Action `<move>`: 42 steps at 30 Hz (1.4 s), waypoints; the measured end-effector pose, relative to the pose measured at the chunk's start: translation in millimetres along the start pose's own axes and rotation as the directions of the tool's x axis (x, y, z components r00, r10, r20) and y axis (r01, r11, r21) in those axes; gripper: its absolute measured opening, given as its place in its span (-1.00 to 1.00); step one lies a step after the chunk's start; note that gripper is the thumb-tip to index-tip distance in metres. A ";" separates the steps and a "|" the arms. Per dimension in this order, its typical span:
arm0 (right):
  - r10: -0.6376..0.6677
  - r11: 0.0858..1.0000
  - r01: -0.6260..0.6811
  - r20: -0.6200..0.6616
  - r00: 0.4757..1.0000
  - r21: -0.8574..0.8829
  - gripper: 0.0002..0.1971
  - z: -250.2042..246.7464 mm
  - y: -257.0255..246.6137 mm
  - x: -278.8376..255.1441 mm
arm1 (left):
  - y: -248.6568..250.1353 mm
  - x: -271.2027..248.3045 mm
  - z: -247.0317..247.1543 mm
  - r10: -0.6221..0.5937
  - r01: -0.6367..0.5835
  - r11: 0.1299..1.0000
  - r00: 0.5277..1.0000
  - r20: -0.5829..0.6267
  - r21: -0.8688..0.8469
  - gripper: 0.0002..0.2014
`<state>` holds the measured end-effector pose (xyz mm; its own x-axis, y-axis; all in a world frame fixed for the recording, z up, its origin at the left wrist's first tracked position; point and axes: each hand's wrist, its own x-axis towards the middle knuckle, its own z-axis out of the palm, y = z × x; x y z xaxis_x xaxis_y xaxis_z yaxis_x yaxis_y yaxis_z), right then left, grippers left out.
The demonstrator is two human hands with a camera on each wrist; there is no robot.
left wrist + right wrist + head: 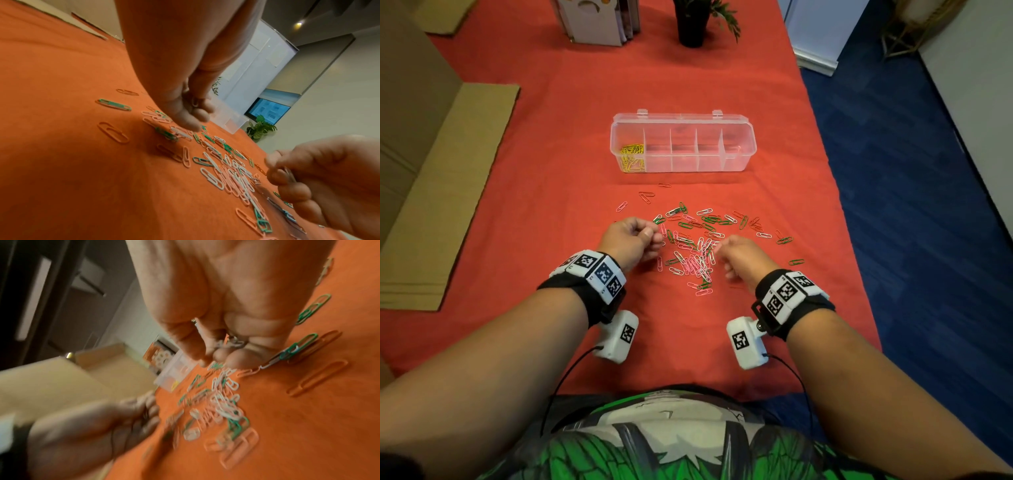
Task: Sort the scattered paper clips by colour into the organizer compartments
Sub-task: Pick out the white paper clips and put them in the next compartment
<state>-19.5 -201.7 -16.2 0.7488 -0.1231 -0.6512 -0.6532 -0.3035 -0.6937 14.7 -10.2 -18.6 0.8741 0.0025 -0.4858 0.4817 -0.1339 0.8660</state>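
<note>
You're still early in this one. Only the yellow clips (632,157) are sorted, sitting in the leftmost compartment of the clear organizer (751,147). The next three compartments look empty from the head view; the rightmost might have something reddish in it, but against the red cloth I can't tell. Everything else, green, white, pink and orange/red, is still in the scattered pile (697,246) on the desk (551,154), between the organizer and you.

Your left hand (631,241) is curled at the pile's left edge with what looks like a pale clip tucked in the fingers in the left wrist view. Your right hand (744,255) is curled at the right edge, clamped on a small bunch of clips; the colour's too blurry to call.
</note>
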 end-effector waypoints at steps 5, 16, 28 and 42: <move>-0.257 0.741 0.208 0.017 0.966 -0.639 -0.91 20.7 14.6 -1.3 | -0.7 -0.6 6.9 -0.047 0.042 0.979 0.999 0.022 0.197 -0.72; -0.270 0.790 0.153 -0.113 0.956 -0.593 -0.82 -15.1 5.4 13.7 | -14.8 -9.9 14.9 0.123 -0.339 0.552 0.937 0.328 0.762 -0.77; -0.410 0.575 0.245 -0.016 0.912 -0.781 -0.86 -4.5 19.0 6.0 | -30.0 -3.4 13.1 0.216 -0.510 0.288 0.859 0.463 0.811 -0.82; -0.443 0.367 0.206 0.024 0.896 -0.907 -0.70 2.0 11.5 -0.8 | 19.6 -14.4 2.7 -0.219 0.408 0.794 0.884 0.413 -0.452 -0.80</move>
<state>-27.9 -203.1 -24.3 0.9576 0.0469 -0.2842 0.0162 -0.9939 -0.1094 11.4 -15.5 5.1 0.6413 -0.3780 -0.6677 0.7669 0.3424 0.5428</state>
